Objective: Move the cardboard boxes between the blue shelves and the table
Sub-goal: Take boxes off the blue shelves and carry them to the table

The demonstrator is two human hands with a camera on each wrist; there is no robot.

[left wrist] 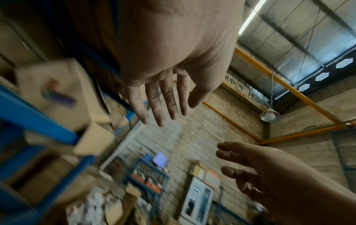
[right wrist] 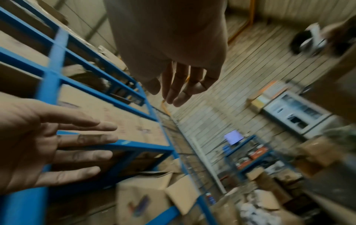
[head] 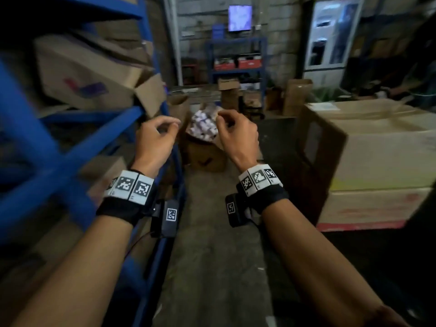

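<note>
Both hands are hanging in the air with nothing in them, in the aisle next to the tall blue metal shelves (head: pixel 70 159). The left hand (head: pixel 157 138) is loose, with its fingers (left wrist: pixel 154 103) stretched out long in the left wrist view, so its grip is wide and holding nothing. The right hand (head: pixel 238 135) is the same, with soft, slightly bent fingers (right wrist: pixel 179 91) and a wide grip that is holding nothing too. The thing to move looks like the big brown cardboard box with a red and purple mark and open flaps (head: pixel 87 72). It is sitting on a blue shelf, up and to the left of the left hand, and its open flap is hanging just beside that hand. The left hand is nearer to this box than the right hand is. The box seems to be lying with its long side running along the shelf, and its open end is pointing toward the hands. So my guess is that the next move is a reach up and to the left. The right hand is going to need to cross further over. On the other side of the shelves, to the right, big pale cardboard boxes (head: pixel 377 147) are sitting in a stack; I cannot tell whether a bench is under them. The pictures are blurry.
</note>
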